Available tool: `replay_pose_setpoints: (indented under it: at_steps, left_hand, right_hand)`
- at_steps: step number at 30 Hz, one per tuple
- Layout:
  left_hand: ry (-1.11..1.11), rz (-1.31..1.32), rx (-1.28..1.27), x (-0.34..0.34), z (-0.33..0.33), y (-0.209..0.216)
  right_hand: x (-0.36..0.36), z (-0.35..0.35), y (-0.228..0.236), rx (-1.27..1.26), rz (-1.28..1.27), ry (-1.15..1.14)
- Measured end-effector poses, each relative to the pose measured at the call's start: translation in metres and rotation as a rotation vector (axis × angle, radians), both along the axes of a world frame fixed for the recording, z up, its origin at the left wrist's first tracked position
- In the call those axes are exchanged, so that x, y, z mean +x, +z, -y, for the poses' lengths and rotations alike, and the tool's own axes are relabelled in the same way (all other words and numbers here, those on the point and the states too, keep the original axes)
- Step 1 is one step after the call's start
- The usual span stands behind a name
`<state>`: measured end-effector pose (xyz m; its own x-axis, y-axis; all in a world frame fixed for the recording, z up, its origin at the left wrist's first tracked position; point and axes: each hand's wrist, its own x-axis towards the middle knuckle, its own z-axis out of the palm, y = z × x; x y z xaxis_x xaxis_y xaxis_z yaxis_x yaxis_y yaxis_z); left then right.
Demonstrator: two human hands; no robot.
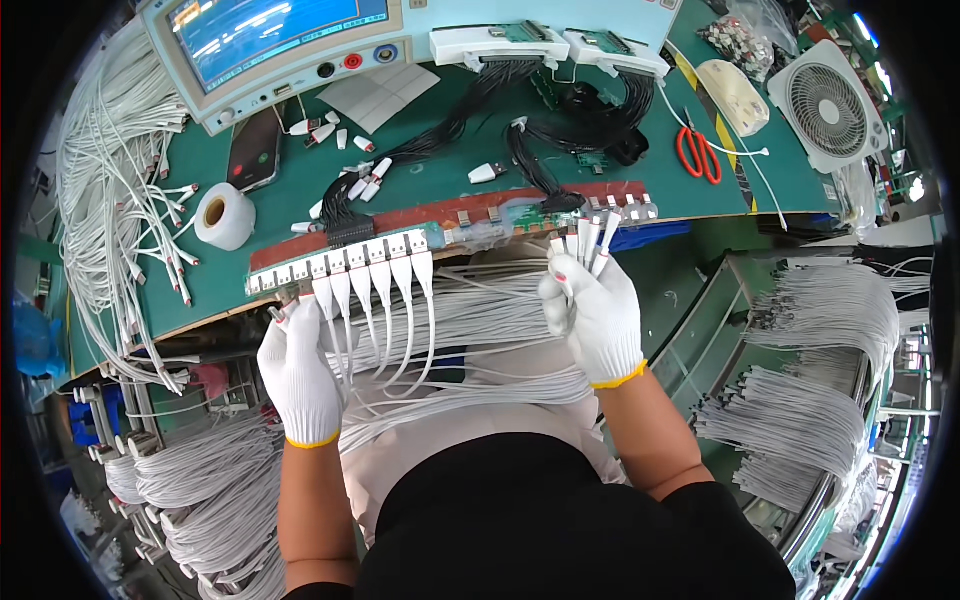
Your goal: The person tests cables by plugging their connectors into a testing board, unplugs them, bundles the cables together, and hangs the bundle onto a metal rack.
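Both my hands wear white knit gloves with yellow cuffs. My left hand point(300, 365) is closed near the left part of a row of white sockets point(300, 268). A metal-tipped cable plug point(278, 314) shows at its fingertips, partly hidden. Just right of that hand, several white cables point(408, 285) are plugged into the row and hang down in loops. My right hand point(597, 315) is closed around a bunch of white cable connectors point(588, 235), their ends pointing up at the right end of the reddish-brown test board point(480, 222). Many white cables point(490, 310) lie across my lap.
A tester with a screen point(270, 40) stands at the back left. On the green bench are a tape roll point(224, 216), a phone point(254, 148), red-handled scissors point(697, 155) and a white fan point(828, 105). Cable bundles hang at left point(110, 200) and on a right rack point(800, 420).
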<state>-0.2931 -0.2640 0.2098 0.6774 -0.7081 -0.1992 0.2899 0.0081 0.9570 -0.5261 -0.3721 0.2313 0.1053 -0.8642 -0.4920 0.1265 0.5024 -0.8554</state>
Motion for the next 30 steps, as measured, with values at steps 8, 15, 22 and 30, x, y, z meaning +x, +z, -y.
replay_pose_setpoints:
  at_steps: [8,15,22,30]
  left_hand:
    - [0.058,-0.071,-0.073,-0.005,0.009,0.003]
    - [0.117,0.010,-0.010,0.006,0.002,0.008]
    - [-0.015,0.055,0.092,0.022,-0.015,-0.009]
    - [0.084,-0.101,-0.007,0.009,0.001,-0.002]
  right_hand:
    - [0.003,0.002,-0.007,-0.077,0.069,-0.130]
    - [-0.015,0.012,-0.019,0.024,0.355,0.084]
    - [-0.006,0.010,-0.015,0.043,0.313,0.012]
    - [0.002,0.009,-0.002,-0.032,0.185,-0.022]
